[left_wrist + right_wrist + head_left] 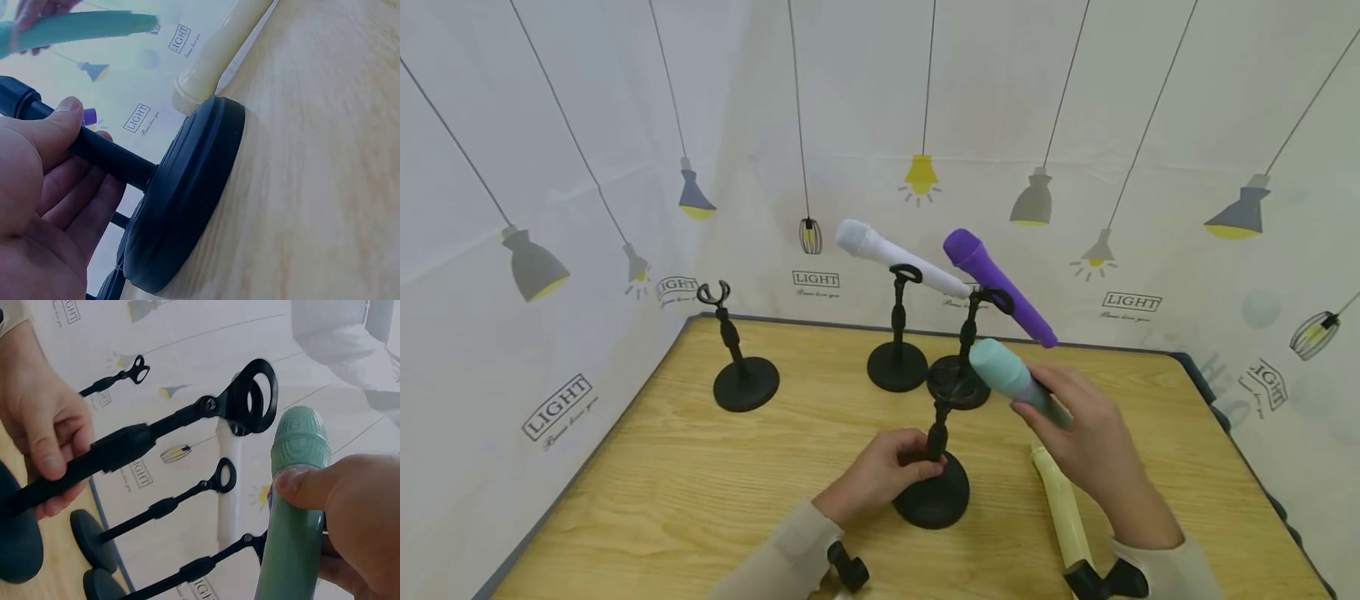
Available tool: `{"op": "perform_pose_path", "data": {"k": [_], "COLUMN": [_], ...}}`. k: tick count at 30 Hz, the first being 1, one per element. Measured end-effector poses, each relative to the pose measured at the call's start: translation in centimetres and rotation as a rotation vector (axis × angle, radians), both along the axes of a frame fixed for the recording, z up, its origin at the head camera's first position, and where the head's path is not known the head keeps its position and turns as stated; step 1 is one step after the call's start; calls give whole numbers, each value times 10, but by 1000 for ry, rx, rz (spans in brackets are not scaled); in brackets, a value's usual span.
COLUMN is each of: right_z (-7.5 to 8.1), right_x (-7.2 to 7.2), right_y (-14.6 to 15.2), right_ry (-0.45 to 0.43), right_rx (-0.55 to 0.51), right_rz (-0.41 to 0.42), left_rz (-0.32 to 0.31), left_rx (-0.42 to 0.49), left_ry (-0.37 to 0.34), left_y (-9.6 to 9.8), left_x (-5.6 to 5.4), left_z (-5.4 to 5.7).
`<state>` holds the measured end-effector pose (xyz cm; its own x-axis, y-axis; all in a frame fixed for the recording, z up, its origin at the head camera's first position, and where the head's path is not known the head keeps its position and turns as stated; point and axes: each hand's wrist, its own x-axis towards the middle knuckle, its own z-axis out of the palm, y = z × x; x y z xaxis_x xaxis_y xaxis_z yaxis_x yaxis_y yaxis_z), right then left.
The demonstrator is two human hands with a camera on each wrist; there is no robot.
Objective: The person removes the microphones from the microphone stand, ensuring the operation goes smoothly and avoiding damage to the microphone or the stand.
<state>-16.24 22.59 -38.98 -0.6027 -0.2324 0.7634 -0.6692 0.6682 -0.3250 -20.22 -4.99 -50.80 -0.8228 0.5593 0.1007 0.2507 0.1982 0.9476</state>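
Note:
My left hand (880,471) holds the pole of the nearest black microphone stand (934,500), thumb and fingers around it just above the round base. In the left wrist view the base (187,200) rests on the wood, tilted only by the camera. A mint-green microphone (1000,367) is gripped by my right hand (1093,433) in the air, head pointing up and left. The right wrist view shows my thumb just below the microphone's head (301,434). Beside that head stands the near stand's holder ring (253,400), with nothing in it.
Behind, a white microphone (902,257) and a purple microphone (1000,287) lean in two black stands. Another stand (745,383) with a bare holder is at the left. A pale yellow microphone (1060,500) lies on the wooden table (662,500) under my right forearm.

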Motion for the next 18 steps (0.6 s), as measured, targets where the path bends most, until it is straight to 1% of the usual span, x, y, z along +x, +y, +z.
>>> {"op": "perform_pose_path", "data": {"k": [4, 7, 18], "right_z": [-12, -19, -37], "right_x": [4, 7, 17], "right_y": [7, 15, 41], "right_ry": [-60, -124, -457], "right_rx": [-3, -10, -12], "right_rz": [-94, -165, -328], "left_rz": [-6, -15, -23], "left_rx": [5, 6, 15], "left_ry": [0, -6, -4], "left_y": [-1, -1, -2], "left_x": [-1, -1, -1], "left_z": [-2, -2, -1]}}
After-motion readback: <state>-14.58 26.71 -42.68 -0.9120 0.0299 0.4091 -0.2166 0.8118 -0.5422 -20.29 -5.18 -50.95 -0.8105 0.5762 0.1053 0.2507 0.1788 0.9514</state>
